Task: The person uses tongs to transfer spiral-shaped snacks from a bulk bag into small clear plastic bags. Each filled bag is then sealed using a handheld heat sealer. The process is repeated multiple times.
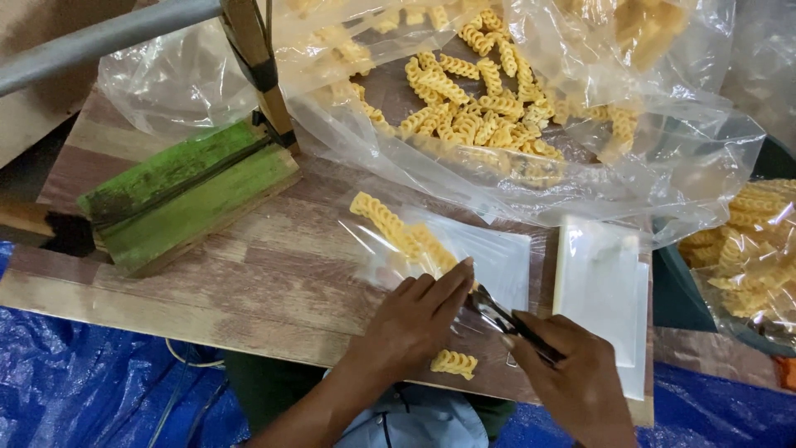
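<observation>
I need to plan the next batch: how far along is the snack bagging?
Done: filled bags lie at right. In hand: left hand steadies a small clear bag with a few spiral snacks inside; right hand holds a dark tool. Left: a large loose heap, one stray piece, stacked flat bags.

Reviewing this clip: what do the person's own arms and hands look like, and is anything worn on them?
Both hands are bare: no gloves, and no rings, watch or bracelet show. The left hand leads into a forearm that is uncovered as far as the frame's lower edge, with no sleeve in sight. The right hand is cut off at the wrist by the frame's edge, so whether that arm has a sleeve cannot be told.
</observation>
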